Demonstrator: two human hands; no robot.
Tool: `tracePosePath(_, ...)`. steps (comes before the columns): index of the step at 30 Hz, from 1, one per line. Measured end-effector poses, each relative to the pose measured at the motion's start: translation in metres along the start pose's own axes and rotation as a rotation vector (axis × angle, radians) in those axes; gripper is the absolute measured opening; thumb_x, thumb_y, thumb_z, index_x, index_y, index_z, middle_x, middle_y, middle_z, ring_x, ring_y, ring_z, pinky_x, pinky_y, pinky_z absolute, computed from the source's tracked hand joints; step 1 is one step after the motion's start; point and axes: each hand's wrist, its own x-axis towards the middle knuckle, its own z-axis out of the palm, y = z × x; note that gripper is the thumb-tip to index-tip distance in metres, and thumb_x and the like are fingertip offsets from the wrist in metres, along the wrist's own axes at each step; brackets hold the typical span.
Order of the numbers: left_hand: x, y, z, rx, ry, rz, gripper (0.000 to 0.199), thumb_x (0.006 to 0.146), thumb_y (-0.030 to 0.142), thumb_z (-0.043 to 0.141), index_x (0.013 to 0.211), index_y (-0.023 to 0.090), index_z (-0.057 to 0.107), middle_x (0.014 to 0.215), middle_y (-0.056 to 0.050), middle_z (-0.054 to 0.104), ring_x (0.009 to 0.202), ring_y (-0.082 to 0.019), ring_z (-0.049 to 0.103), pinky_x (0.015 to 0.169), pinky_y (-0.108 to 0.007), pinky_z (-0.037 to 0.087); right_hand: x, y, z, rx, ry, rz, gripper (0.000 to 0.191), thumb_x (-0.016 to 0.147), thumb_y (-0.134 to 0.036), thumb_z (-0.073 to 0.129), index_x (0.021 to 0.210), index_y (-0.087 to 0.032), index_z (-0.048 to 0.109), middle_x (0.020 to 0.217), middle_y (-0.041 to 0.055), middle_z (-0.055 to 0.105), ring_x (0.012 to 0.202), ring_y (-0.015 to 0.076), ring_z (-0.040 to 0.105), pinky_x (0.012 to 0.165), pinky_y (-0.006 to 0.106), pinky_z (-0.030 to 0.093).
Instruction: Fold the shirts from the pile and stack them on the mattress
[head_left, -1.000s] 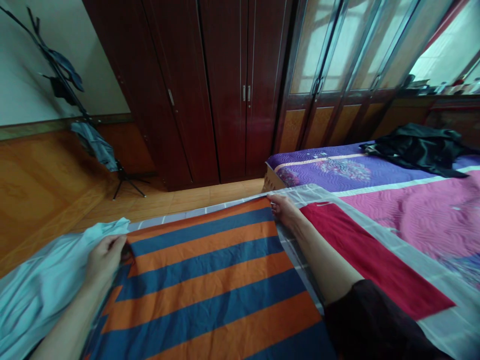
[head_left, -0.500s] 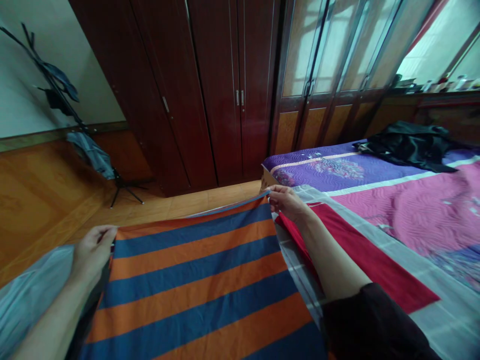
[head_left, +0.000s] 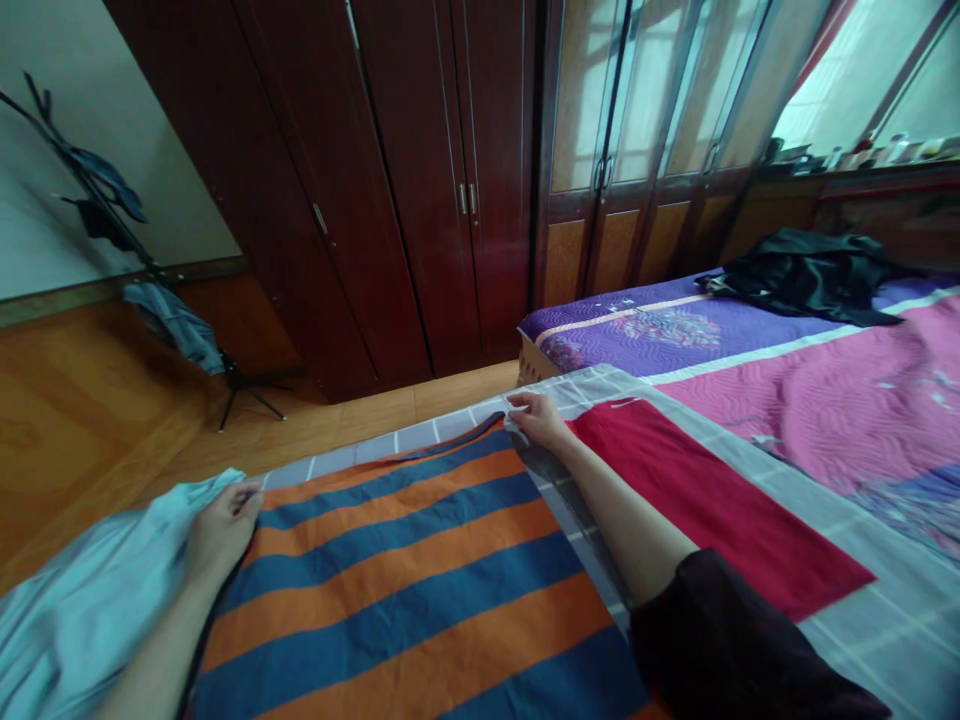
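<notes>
An orange and blue striped cloth (head_left: 405,580) lies spread over a grey checked surface (head_left: 600,385), its lower part cut off by the frame. My left hand (head_left: 225,525) pinches the cloth's far left corner, beside a pale mint cloth (head_left: 90,600). At the far right corner, my right hand (head_left: 538,418) has its fingers closed on the edge of the striped cloth. Right of that forearm lies a flat red cloth (head_left: 720,500).
Beyond the checked surface is a bed with a purple and pink cover (head_left: 840,420) and a black garment (head_left: 810,275) on it. Dark red wardrobes (head_left: 420,200) line the back. A black coat stand (head_left: 240,385) is at the left.
Both hands have lowered the striped cloth onto the checked surface. My left hand has shifted right and down, my right hand left and down. The cloth's far edge looks slacker.
</notes>
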Motion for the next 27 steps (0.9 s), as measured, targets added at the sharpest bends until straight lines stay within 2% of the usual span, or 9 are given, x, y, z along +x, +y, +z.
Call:
tracePosePath(3, 0.000, -0.002, 0.001, 0.030, -0.030, 0.034, 0.033, 0.067, 0.042, 0.056, 0.092, 0.021, 0.062, 0.091, -0.007, 0.067, 0.092, -0.027, 0.063, 0.086, -0.038, 0.049, 0.001, 0.000, -0.003, -0.127, 0.045, -0.020, 0.018, 0.057, -0.008, 0.065, 0.069, -0.020, 0.069, 0.077, 0.0021, 0.068, 0.090, 0.0206, 0.061, 0.080, 0.026, 0.044)
tracePosePath(5, 0.001, -0.002, 0.001, 0.004, -0.045, 0.016, 0.037, 0.066, 0.043, 0.056, 0.093, 0.019, 0.061, 0.093, -0.008, 0.067, 0.093, -0.027, 0.064, 0.086, -0.037, 0.050, 0.000, 0.000, -0.001, -0.169, 0.039, -0.025, 0.017, 0.056, -0.008, 0.065, 0.066, -0.021, 0.069, 0.071, 0.0009, 0.067, 0.091, 0.0218, 0.060, 0.080, 0.026, 0.043)
tracePosePath(8, 0.005, -0.006, 0.002, 0.035, -0.042, 0.031, 0.040, 0.066, 0.044, 0.054, 0.095, 0.018, 0.062, 0.095, -0.009, 0.067, 0.094, -0.027, 0.064, 0.088, -0.037, 0.049, -0.003, -0.001, 0.006, -0.168, 0.012, -0.035, 0.012, 0.059, -0.010, 0.063, 0.061, -0.021, 0.068, 0.061, -0.0013, 0.062, 0.081, 0.0192, 0.060, 0.071, 0.024, 0.044)
tracePosePath(11, 0.008, -0.013, 0.003, 0.040, -0.038, 0.062, 0.040, 0.067, 0.044, 0.053, 0.096, 0.019, 0.063, 0.097, -0.009, 0.067, 0.096, -0.026, 0.063, 0.088, -0.037, 0.049, -0.005, -0.003, 0.010, -0.092, -0.024, -0.029, 0.006, 0.066, -0.017, 0.059, 0.063, -0.020, 0.063, 0.054, -0.0029, 0.057, 0.062, 0.0140, 0.058, 0.055, 0.020, 0.043)
tracePosePath(15, 0.009, -0.016, 0.003, -0.007, -0.035, 0.050, 0.039, 0.069, 0.043, 0.053, 0.098, 0.019, 0.062, 0.097, -0.009, 0.067, 0.093, -0.026, 0.064, 0.085, -0.036, 0.050, -0.006, -0.010, 0.006, 0.076, -0.066, 0.000, 0.016, 0.075, -0.034, 0.050, 0.072, -0.020, 0.056, 0.051, -0.0041, 0.053, 0.043, 0.0099, 0.050, 0.040, 0.019, 0.038)
tracePosePath(20, 0.003, -0.003, 0.001, -0.058, -0.034, 0.007, 0.036, 0.067, 0.040, 0.055, 0.095, 0.019, 0.063, 0.095, -0.008, 0.068, 0.090, -0.026, 0.064, 0.084, -0.036, 0.050, -0.007, -0.014, -0.001, 0.188, -0.074, -0.008, 0.021, 0.072, -0.041, 0.053, 0.066, -0.020, 0.049, 0.048, -0.0048, 0.049, 0.037, 0.0081, 0.045, 0.034, 0.018, 0.034)
tracePosePath(25, -0.003, 0.006, 0.003, -0.072, 0.000, 0.014, 0.032, 0.066, 0.038, 0.055, 0.091, 0.019, 0.062, 0.089, -0.006, 0.069, 0.084, -0.023, 0.066, 0.075, -0.030, 0.053, -0.005, -0.009, 0.000, 0.133, -0.024, -0.057, 0.019, 0.069, -0.036, 0.060, 0.063, -0.018, 0.056, 0.047, -0.0032, 0.053, 0.040, 0.0074, 0.047, 0.037, 0.016, 0.035)
tracePosePath(27, -0.003, 0.006, 0.001, 0.030, 0.011, 0.057, 0.032, 0.069, 0.038, 0.052, 0.092, 0.018, 0.061, 0.088, -0.007, 0.069, 0.083, -0.023, 0.066, 0.074, -0.030, 0.053, -0.003, -0.006, 0.001, 0.073, 0.003, -0.074, 0.015, 0.066, -0.031, 0.063, 0.064, -0.017, 0.059, 0.053, -0.0015, 0.058, 0.045, 0.0079, 0.050, 0.040, 0.016, 0.038)
